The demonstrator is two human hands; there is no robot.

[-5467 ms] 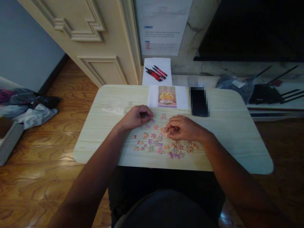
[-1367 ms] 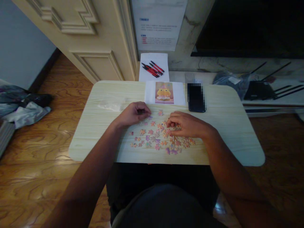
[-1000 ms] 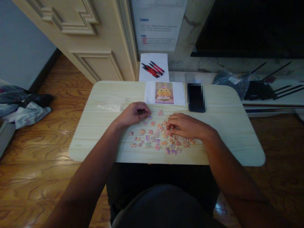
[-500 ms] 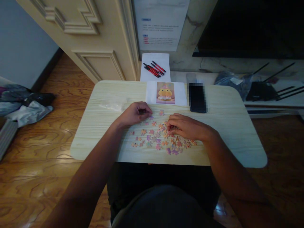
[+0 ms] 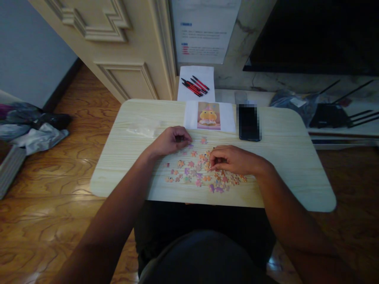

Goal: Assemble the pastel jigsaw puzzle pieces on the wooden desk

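While the left hand [image 5: 171,141] rests curled, the right hand [image 5: 229,159] pinches a puzzle piece [image 5: 211,164] — orientation too small to tell.

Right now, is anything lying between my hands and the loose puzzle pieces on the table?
Nothing visible. The right hand rests on the puzzle pieces, fingertips pinched among them; the left hand sits curled at their far edge.

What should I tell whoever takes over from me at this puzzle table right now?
Left hand: curled shut on the table; whether it holds pieces cannot be told.
Right hand: fingertips pinched among the loose puzzle pieces, grip unclear.
Reference picture lies at the far edge, phone beside it, clear bag far left.
Done: pieces spread out; no joined section visible.
Left: apparently the whole assembly.
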